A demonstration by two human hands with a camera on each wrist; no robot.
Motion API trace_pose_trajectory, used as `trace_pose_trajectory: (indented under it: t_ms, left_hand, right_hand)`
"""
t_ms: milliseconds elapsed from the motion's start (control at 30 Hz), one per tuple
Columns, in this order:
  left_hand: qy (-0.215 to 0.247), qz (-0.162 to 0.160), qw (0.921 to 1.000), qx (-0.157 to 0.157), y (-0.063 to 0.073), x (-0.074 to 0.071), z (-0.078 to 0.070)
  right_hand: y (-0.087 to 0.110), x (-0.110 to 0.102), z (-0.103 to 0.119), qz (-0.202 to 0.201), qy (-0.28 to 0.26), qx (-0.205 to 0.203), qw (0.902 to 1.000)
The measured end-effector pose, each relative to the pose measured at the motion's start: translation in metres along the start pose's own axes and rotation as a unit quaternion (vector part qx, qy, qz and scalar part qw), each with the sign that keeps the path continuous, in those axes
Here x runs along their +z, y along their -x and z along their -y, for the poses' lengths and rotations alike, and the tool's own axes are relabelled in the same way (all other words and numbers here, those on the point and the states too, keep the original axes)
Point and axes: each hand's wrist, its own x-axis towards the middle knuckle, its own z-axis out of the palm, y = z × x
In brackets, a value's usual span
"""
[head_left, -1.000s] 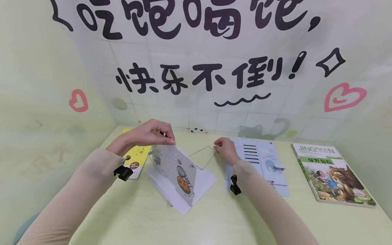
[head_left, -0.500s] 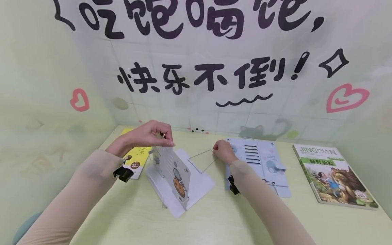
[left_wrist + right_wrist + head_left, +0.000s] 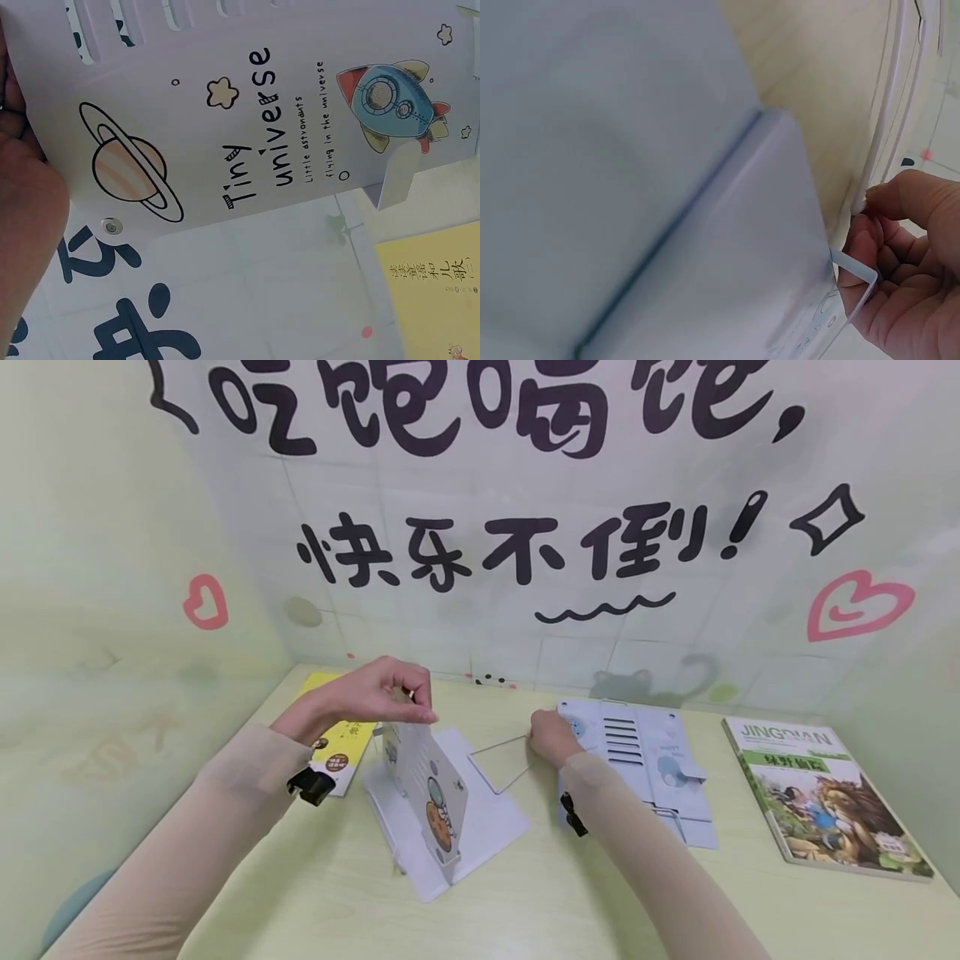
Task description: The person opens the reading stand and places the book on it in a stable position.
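A white book stand with an astronaut print has its panel [image 3: 442,810] tilted up over its flat white base [image 3: 498,831]. My left hand [image 3: 386,689] pinches the panel's upper edge. In the left wrist view, the panel's other face [image 3: 202,150] shows a ringed planet, a rocket and "Tiny universe". From behind the stand a bent wire support [image 3: 497,792] reaches out to the right. My right hand [image 3: 553,737] pinches the wire's outer end; in the right wrist view, the thumb and fingers [image 3: 907,199] close on it.
A second, light blue book stand [image 3: 654,735] lies flat beside my right hand. A yellow book [image 3: 347,743] is partly hidden behind the left hand and stand. Far right lies a thick picture-cover book [image 3: 832,810]. A printed wall [image 3: 450,635] bounds the table's back.
The stand's panel has turned more edge-on, its lower front corner shifting left. The wire support has swung slightly down and right with my right hand. My left hand keeps its pinch.
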Motion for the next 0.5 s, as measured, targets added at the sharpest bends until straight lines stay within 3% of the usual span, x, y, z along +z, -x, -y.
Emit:
trace_pose_trajectory:
  t_ms: [333, 500]
  left_hand:
    - [-0.066, -0.060, 0.9960, 0.007, -0.001, 0.009, -0.003]
    - [-0.069, -0.077, 0.9946, 0.012, -0.003, 0.012, 0.000]
  right_hand:
    - [0.012, -0.014, -0.002, -0.002, -0.075, 0.002, 0.9972]
    - [0.022, -0.018, -0.011, -0.003, -0.137, 0.002, 0.9906]
